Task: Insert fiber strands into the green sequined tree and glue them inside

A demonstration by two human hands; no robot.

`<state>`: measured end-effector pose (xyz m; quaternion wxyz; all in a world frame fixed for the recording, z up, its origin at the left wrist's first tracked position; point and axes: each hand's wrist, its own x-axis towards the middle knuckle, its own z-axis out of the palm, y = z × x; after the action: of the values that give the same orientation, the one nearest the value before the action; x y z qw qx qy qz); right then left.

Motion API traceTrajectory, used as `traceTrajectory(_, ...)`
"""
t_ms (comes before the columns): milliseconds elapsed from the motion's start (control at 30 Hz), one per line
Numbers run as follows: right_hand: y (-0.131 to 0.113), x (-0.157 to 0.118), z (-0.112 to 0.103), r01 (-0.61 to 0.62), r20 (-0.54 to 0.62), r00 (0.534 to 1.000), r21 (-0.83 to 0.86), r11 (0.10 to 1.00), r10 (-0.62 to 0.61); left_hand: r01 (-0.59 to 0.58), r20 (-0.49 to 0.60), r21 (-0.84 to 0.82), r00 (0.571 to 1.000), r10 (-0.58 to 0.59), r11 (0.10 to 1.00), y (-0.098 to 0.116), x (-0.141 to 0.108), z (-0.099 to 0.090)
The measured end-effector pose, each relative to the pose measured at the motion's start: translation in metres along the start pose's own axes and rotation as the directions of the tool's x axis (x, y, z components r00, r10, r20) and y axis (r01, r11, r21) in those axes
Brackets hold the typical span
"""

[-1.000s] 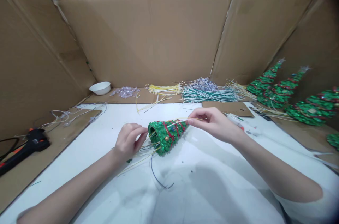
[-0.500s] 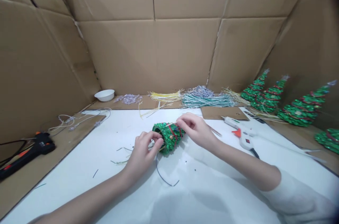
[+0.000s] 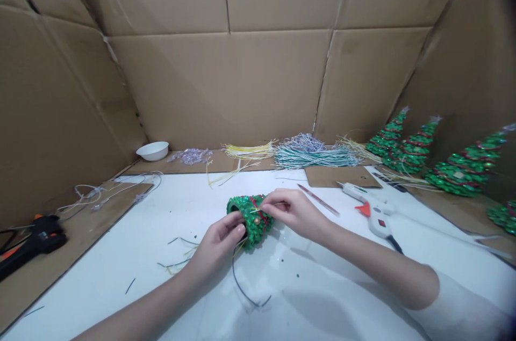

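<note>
A green glittery cone tree (image 3: 255, 231) with red trim lies on its side on the white table (image 3: 322, 298), its open base facing left. My left hand (image 3: 223, 236) is at that base, with fingertips inside the rim, closed on the tree's edge. My right hand (image 3: 292, 211) pinches a thin yellow wire (image 3: 257, 209) against the tree's upper side. A dark wire (image 3: 241, 288) curves down from the base onto the table. Loose green and yellow wires lie left of the tree, partly behind my left forearm.
Bundles of yellow wires (image 3: 249, 150) and green wires (image 3: 316, 157) lie along the back, near a white bowl (image 3: 153, 151). A white glue gun (image 3: 377, 220) and a brown stick (image 3: 318, 200) lie right; finished trees (image 3: 463, 172) stand beyond. A black glue gun (image 3: 42, 236) sits left.
The view has shifted slightly. My right hand has moved off the brown stick's line of sight, lower along the tree, and the yellow wire now shows at its fingertips.
</note>
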<state>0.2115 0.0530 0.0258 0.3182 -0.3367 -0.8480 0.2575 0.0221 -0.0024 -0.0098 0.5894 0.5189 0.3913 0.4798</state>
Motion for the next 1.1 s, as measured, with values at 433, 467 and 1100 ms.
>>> traceTrajectory(433, -0.002, -0.002, 0.004, 0.140, 0.022, 0.990, -0.265, 0.954, -0.139, 0.047, 0.080, -0.210, 0.996, -0.031, 0.977, -0.003, -0.001, -0.002)
traceTrajectory(467, -0.003, -0.002, 0.003, 0.168, 0.037, 0.986, -0.297, 0.940, -0.165, 0.042, 0.075, -0.210, 0.997, -0.027, 0.977, -0.004, -0.001, -0.002)
traceTrajectory(1100, -0.011, 0.002, 0.015, 0.200, 0.008, 0.972, -0.561, 0.803, -0.237, -0.013, 0.025, -0.141, 1.000, 0.016, 0.990, -0.012, 0.001, -0.002)
